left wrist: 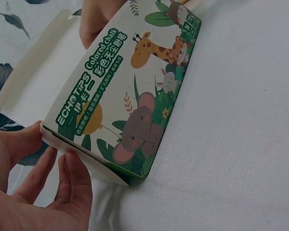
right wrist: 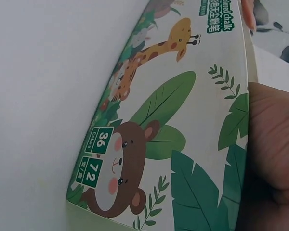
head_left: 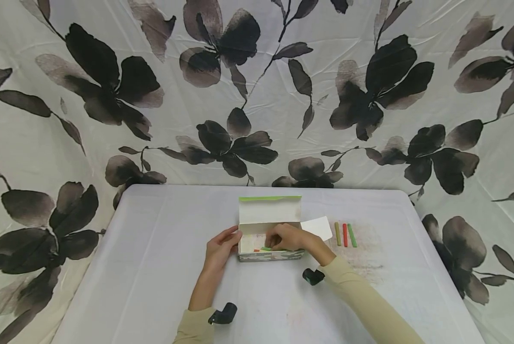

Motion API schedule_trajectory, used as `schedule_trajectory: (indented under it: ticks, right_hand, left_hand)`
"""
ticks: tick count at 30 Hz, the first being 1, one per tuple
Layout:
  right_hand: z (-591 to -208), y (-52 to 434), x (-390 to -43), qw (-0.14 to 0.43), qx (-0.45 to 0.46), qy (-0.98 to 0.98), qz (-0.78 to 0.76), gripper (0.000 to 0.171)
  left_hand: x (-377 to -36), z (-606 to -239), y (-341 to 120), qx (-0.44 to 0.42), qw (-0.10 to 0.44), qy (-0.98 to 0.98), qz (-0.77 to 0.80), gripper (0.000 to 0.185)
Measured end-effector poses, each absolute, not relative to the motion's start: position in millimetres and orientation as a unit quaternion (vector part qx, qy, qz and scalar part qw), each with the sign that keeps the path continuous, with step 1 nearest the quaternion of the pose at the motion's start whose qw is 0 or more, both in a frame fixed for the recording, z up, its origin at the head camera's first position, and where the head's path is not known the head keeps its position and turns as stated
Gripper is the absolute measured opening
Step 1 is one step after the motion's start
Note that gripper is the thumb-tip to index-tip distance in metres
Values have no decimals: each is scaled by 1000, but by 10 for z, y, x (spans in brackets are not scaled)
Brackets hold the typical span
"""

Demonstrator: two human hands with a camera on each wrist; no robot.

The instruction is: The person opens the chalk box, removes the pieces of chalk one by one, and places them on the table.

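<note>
An opened colored chalk box (head_left: 271,256) stands on the table, its printed long side (left wrist: 149,62) facing me and its lid (head_left: 270,209) raised at the back. At the box's left end my left hand (head_left: 220,246) holds on, with thumb and fingers (left wrist: 77,178) against the edge and end panel. My right hand (head_left: 288,236) reaches into the box with bent fingers. Beside its fingertips a green chalk stick (head_left: 265,248) and a bit of red chalk (head_left: 256,250) show. I cannot tell whether the fingers pinch a stick. In the right wrist view the box wall hides the fingertips.
Right of the box, an olive chalk stick (head_left: 337,233), a red one (head_left: 345,235) and a green one (head_left: 352,235) lie side by side. A white end flap (head_left: 319,227) sticks out under my right wrist. Reddish chalk dust marks the white table (head_left: 154,267); floral cloth (head_left: 257,95) hangs behind.
</note>
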State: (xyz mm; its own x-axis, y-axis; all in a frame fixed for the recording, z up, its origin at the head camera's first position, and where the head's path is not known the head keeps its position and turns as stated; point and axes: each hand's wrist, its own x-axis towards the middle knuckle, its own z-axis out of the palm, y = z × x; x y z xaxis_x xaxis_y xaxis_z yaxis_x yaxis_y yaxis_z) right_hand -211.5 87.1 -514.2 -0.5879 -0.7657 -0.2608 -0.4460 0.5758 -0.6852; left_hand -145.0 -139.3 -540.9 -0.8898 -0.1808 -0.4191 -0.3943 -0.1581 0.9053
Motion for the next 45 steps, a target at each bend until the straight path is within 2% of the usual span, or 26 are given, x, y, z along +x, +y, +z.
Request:
schedule_trajectory:
  ticks: [14,30,45]
  right_hand:
    - [-4986,1070,-2091,234,-365,833,-342,23]
    - [-4811,1485,-2105,122,-282,832,-462,22]
    - [-4611,2057,-2015,128,-144,815,-546,37]
  left_hand:
    - [-1454,-5398,-1395,-218,81,638,734,44]
    - [-1478,-5402,-1394,-226,74,642,729,43]
    - [-1480,-5406,-1394,-222,80,636,735,43]
